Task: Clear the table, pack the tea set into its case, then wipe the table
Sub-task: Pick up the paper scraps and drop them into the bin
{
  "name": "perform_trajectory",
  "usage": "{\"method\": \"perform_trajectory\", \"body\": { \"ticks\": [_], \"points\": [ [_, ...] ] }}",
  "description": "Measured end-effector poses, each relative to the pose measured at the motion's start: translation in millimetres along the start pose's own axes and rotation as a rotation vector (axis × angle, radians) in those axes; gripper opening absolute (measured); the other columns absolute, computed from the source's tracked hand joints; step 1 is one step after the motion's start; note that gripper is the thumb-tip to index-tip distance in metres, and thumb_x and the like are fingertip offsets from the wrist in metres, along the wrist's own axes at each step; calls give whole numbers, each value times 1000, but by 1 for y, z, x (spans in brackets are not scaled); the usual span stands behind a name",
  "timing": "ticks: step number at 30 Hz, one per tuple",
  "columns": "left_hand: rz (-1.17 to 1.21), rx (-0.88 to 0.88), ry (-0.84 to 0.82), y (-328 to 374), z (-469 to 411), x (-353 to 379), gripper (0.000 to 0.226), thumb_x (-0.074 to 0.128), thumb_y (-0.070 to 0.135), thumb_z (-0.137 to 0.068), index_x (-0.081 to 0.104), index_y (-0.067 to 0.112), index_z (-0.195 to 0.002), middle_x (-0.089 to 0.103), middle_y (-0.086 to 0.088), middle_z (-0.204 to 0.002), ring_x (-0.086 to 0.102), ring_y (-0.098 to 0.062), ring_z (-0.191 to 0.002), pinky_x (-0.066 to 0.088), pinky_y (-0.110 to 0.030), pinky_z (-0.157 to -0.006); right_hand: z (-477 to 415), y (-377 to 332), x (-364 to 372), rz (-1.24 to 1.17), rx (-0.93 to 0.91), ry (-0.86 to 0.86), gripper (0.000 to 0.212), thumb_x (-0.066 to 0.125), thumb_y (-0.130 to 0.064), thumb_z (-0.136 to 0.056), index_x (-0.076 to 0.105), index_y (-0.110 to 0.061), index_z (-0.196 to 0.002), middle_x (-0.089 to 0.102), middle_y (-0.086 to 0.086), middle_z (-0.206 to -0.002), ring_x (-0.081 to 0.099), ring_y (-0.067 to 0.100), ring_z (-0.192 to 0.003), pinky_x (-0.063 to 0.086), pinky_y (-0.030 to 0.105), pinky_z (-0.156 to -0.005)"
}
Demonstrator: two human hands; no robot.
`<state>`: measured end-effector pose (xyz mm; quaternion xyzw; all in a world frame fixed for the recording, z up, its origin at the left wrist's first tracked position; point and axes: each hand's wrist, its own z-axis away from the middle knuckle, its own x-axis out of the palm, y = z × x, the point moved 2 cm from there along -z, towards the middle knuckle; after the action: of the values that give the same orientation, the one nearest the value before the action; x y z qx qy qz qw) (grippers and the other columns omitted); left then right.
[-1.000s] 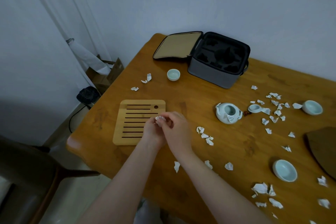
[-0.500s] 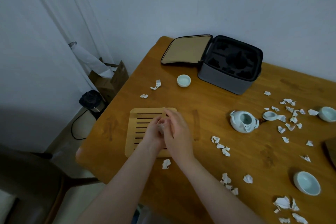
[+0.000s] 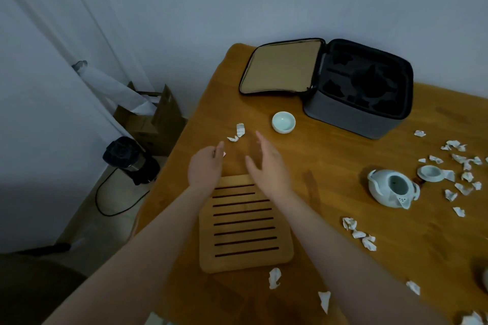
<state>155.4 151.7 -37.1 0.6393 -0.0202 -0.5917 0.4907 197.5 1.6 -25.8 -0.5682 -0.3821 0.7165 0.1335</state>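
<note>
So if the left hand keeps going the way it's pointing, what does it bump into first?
Probably the little paper scrap peeking out right by the fingertips of the left hand; it may already touch it. Two more scraps lie just beyond.

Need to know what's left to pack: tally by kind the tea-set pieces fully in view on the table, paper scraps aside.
Teacup: 1
Teapot: 1
Teapot lid: 1
Bamboo tea tray: 1
Total: 4
</note>
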Motion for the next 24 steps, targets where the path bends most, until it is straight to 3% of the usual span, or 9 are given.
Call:
{"method": "perform_trajectory", "body": {
  "ticks": [4, 7, 12, 15, 18, 24],
  "points": [
    [-421, 187, 35, -7, -26, 0, 34, 29, 38, -104, 50, 19, -85, 50, 5, -65, 50, -9, -56, 34, -23, -51, -38, 8, 21, 194, -37, -51, 60, 57, -29, -96, 33, -22, -150, 34, 1, -153, 36, 18, -138, 38, 31, -109],
    [-559, 218, -11, -10, -32, 7, 26, 28, 42, -103, 40, 19, -101, 50, 5, -65, 48, -8, -52, 33, -22, -46, -62, 1, 35, 284, -40, -53, 57, 58, -29, -95, 37, -23, -147, 25, 3, -158, 32, 23, -139, 38, 35, -109],
    [-695, 285, -51, -12, -30, 17, 39, 30, 62, -95, 28, 23, -98, 44, 6, -65, 42, -6, -49, 30, -21, -41, -88, -13, 48, 423, -124, -55, 49, 56, -25, -97, 44, -20, -144, 29, 3, -157, 34, 23, -136, 39, 35, -106],
    [-729, 320, -59, -15, -31, 19, 35, 30, 55, -98, 35, 22, -105, 45, 5, -70, 40, -6, -50, 25, -21, -41, -91, -8, 54, 486, -158, -31, 31, 53, -15, -97, 60, -14, -127, 51, 5, -138, 44, 21, -122, 43, 31, -95],
    [-732, 333, -81, -16, -32, 22, 30, 29, 48, -102, 38, 20, -109, 45, 4, -74, 40, -8, -54, 25, -22, -41, -83, -3, 57, 525, -188, -8, 22, 53, -8, -96, 68, -9, -112, 59, 7, -125, 47, 21, -113, 46, 30, -84],
    [-677, 374, -117, -13, -31, 26, 21, 31, 37, -104, 40, 18, -101, 56, 2, -79, 47, -10, -58, 29, -22, -45, -67, 0, 52, 509, -193, -37, 28, 49, 3, -92, 67, -4, -113, 59, 9, -124, 49, 23, -114, 48, 32, -85]
  ]
}}
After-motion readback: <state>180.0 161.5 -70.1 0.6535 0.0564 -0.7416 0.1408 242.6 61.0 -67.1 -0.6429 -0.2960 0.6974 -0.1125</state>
